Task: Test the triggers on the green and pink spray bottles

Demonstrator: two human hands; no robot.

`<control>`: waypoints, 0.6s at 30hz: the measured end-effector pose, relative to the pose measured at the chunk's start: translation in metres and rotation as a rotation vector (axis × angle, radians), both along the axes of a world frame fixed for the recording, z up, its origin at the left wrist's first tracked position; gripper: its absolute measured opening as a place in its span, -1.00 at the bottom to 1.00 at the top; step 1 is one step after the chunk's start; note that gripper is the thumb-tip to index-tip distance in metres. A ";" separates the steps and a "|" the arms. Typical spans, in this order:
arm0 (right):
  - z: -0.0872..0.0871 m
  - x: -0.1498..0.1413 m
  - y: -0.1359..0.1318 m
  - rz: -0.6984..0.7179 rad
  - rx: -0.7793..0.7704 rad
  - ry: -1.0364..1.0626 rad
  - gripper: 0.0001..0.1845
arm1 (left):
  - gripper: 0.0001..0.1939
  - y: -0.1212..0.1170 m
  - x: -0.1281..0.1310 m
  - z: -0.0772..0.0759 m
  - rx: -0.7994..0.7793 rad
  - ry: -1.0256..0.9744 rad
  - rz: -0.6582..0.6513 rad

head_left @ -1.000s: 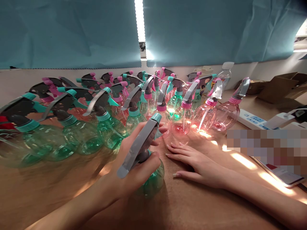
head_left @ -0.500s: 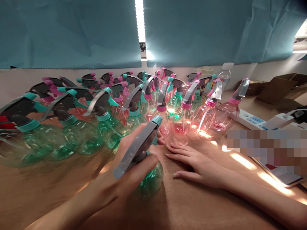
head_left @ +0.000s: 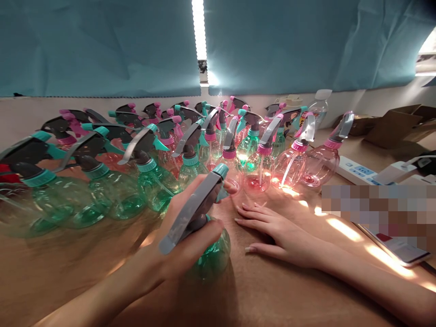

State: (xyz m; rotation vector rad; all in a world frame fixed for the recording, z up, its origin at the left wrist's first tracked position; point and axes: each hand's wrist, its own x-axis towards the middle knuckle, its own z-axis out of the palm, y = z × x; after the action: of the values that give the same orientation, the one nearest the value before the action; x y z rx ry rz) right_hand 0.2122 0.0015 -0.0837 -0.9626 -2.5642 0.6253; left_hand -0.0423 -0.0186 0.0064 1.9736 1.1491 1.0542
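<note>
My left hand (head_left: 185, 231) is wrapped around the neck of a green spray bottle (head_left: 214, 256) with a grey and teal trigger head. Its fingertips lie by the teal trigger, and the palm hides much of the neck. To the right, my right hand (head_left: 281, 231) rests flat on the table (head_left: 272, 295), fingers spread and holding nothing. Just beyond both hands stand a green spray bottle with a teal collar (head_left: 192, 168) and a clear pink spray bottle (head_left: 260, 170).
Several more green spray bottles (head_left: 124, 195) and pink ones (head_left: 318, 165) crowd the back and left. At the right lie a white power strip (head_left: 357, 168), a phone (head_left: 402, 254) partly under a blurred patch, and a cardboard box (head_left: 391, 125). A capped clear bottle (head_left: 319, 109) stands behind.
The held spray bottle has shifted very slightly, its head a touch to the left. My left fingertips at the trigger have moved a little outward. My right hand stays where it was.
</note>
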 end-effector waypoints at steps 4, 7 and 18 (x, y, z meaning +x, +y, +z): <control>0.001 0.000 0.000 -0.003 0.001 0.006 -0.34 | -0.61 0.005 0.013 0.001 0.006 0.002 0.060; 0.001 0.000 0.000 -0.003 0.001 0.004 -0.35 | -0.57 0.006 0.018 0.003 0.038 -0.032 0.064; 0.001 -0.001 -0.001 -0.012 -0.005 0.017 -0.34 | -0.57 0.005 0.016 0.003 -0.011 0.001 -0.003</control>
State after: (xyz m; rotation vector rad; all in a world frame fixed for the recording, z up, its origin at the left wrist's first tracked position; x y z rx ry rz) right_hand 0.2116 0.0009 -0.0830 -0.9694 -2.5414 0.6341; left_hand -0.0267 -0.0133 0.0098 1.9674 1.1501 1.0432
